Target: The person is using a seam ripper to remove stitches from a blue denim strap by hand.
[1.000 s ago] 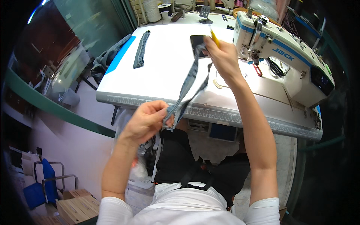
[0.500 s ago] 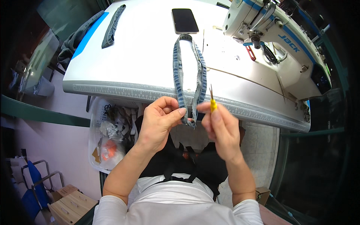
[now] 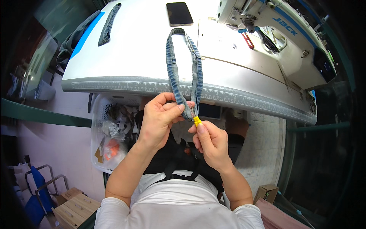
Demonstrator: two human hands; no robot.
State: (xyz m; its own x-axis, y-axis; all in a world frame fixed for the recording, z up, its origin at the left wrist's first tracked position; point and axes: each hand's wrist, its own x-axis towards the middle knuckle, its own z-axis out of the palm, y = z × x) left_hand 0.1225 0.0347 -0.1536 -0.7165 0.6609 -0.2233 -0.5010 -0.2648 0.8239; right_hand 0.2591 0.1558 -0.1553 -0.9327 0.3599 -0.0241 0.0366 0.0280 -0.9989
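A looped blue denim waistband [image 3: 170,72] hangs over the table's front edge, its far bend lying on the white top. My left hand [image 3: 158,120] pinches the near end of the loop between thumb and fingers. In my right hand [image 3: 211,143] is a yellow-handled seam ripper [image 3: 197,121], gripped near its front. Its thin metal tip points into the near end of the denim, beside my left fingertips. Just how the tip meets the cloth is hidden by the folds.
A white sewing machine [image 3: 282,42] stands at the right of the table [image 3: 126,57]. A dark phone [image 3: 179,14] lies beyond the loop, another denim strip [image 3: 109,24] at the far left. Red-handled snips [image 3: 248,40] lie under the machine. Below is a white basket [image 3: 96,141] of scraps.
My right hand has moved left and toward me, bringing the seam ripper's tip from beside the loop to the denim's near end. The view has shifted slightly.
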